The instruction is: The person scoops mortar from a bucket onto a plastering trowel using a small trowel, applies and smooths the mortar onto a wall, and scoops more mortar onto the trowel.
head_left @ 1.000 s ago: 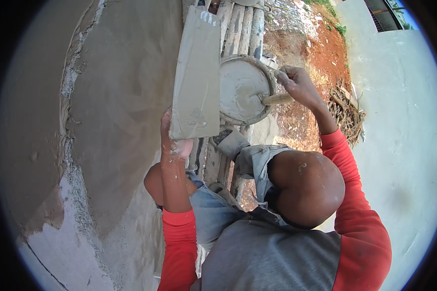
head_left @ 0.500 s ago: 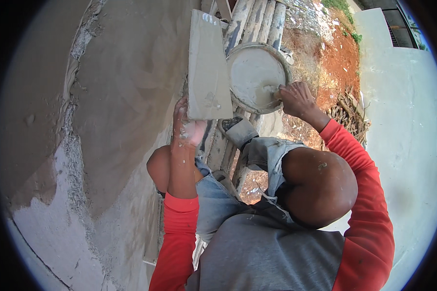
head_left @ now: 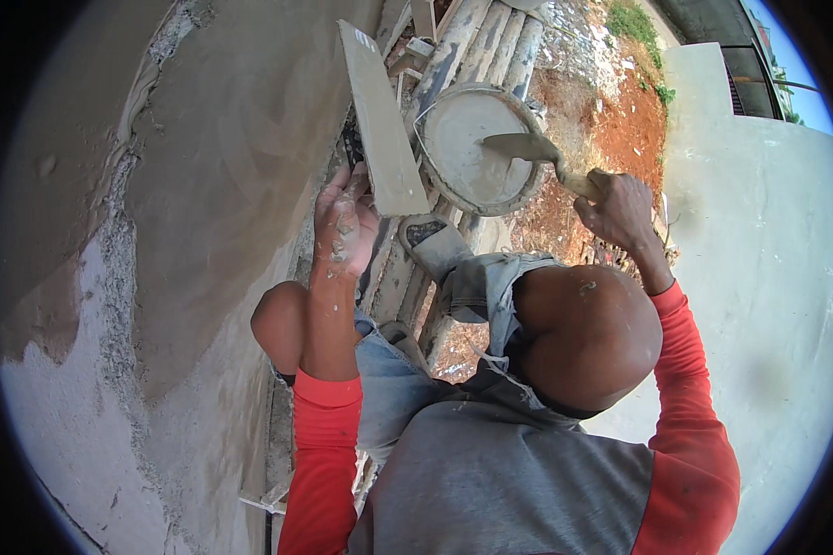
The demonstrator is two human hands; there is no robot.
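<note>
My right hand (head_left: 617,211) is closed round the handle of a pointed trowel (head_left: 526,146). Its grey blade is over the bucket (head_left: 425,159), which holds wet grey mortar (head_left: 463,125). On the left, my left hand (head_left: 345,220) grips a long plastering float (head_left: 379,120) from below, by a dark handle partly hidden behind the board. The float is tilted, its long face smeared with a thin grey film. Bits of mortar stick to my left wrist. The float's lower end is beside the bucket.
A wall (head_left: 241,185) with damp plaster and a rough ridge runs along my left. Under my feet lies a platform of wooden poles (head_left: 463,51). Red soil (head_left: 634,139) and rubble are below on the right, beside a pale wall (head_left: 759,250).
The trowel has come up out of the mortar, its blade now showing, as my right hand moved right and down. My left hand has tilted the float more edge-on.
</note>
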